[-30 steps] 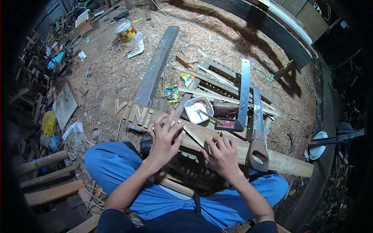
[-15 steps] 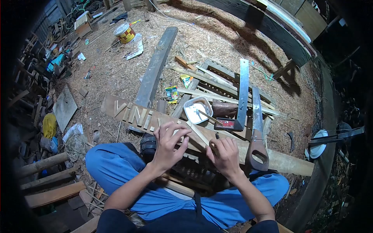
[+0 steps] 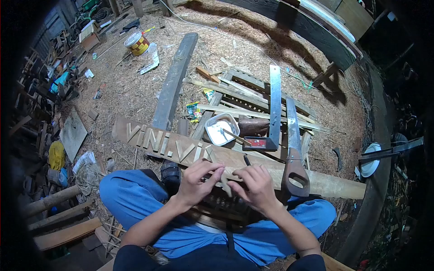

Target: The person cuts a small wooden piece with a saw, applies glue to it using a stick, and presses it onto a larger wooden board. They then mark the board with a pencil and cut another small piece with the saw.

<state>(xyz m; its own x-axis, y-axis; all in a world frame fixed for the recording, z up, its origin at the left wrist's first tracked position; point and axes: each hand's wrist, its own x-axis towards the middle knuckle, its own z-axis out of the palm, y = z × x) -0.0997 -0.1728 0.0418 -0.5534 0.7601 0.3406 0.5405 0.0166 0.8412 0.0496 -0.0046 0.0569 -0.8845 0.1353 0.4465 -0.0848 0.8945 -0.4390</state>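
Note:
My left hand (image 3: pixel 199 180) is closed in a pinch at the near edge of a long wooden board (image 3: pixel 330 184), with a small wood strip (image 3: pixel 224 184) at its fingertips. My right hand (image 3: pixel 255 185) is beside it, its fingers curled near the other side of the strip; the strip is blurred. Short wood strips (image 3: pixel 161 142) lie on the board's left part in letter-like shapes. A dark pen or pencil (image 3: pixel 246 159) rests on the board just beyond my right hand. A handsaw (image 3: pixel 296 174) lies across the board to the right.
Beyond the board are a tub of white paste (image 3: pixel 221 128) with a stick in it, a metal square (image 3: pixel 275 104), a slatted wooden frame (image 3: pixel 253 83) and a thick plank (image 3: pixel 176 81). Farther back is a bucket (image 3: pixel 136 44). Cut wood (image 3: pixel 68 233) lies at the lower left.
The strip has been lifted from the board and brought nearer me between my hands. My left hand has moved off the laid strips, uncovering more of them. The view has shifted slightly.

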